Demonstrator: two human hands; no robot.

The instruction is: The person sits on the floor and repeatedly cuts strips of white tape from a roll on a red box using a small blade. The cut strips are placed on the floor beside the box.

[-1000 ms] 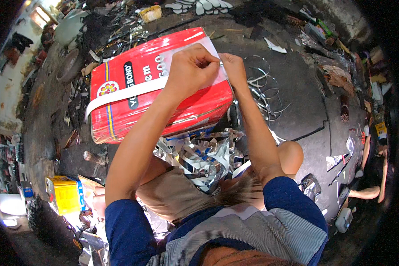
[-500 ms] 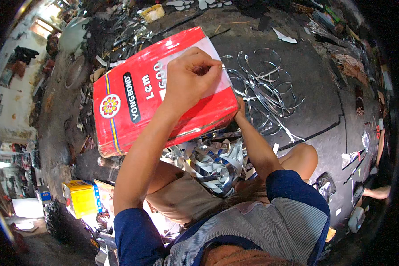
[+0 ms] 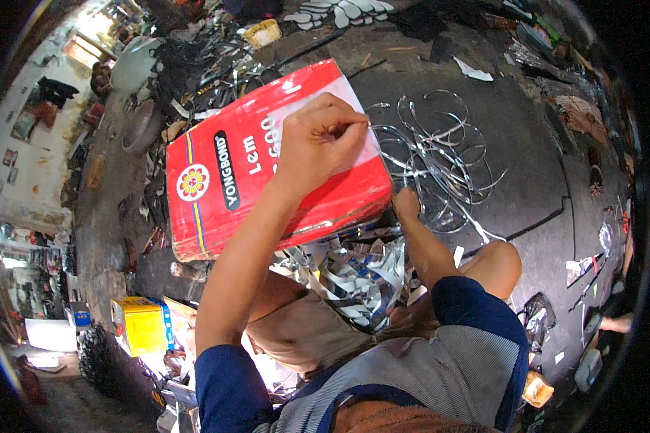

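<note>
Red box (image 3: 249, 187) set on dark floor (image 3: 531, 144), just ahead of the bent legs, flower-marked face up. Left hand (image 3: 314, 141) placed over the pale patch (image 3: 348, 157) by the box's right edge, thumb and index pinched together; whether a strip end is gripped there cannot be told. Right hand (image 3: 406, 206) held just beside the box's near right corner, fingers partly hidden; grip cannot be told. Loose strips (image 3: 440, 177) looped on the floor off the box's right edge. Shiny scrap (image 3: 368, 273) heaped between the legs, by the box's near edge. Yellow box (image 3: 143, 326) seen off to the near left.

Risks, as judged: loops could be knotted or snagged on the box corner if one strip is pulled quickly; box could be shifted if its right edge is pressed alone.
</note>
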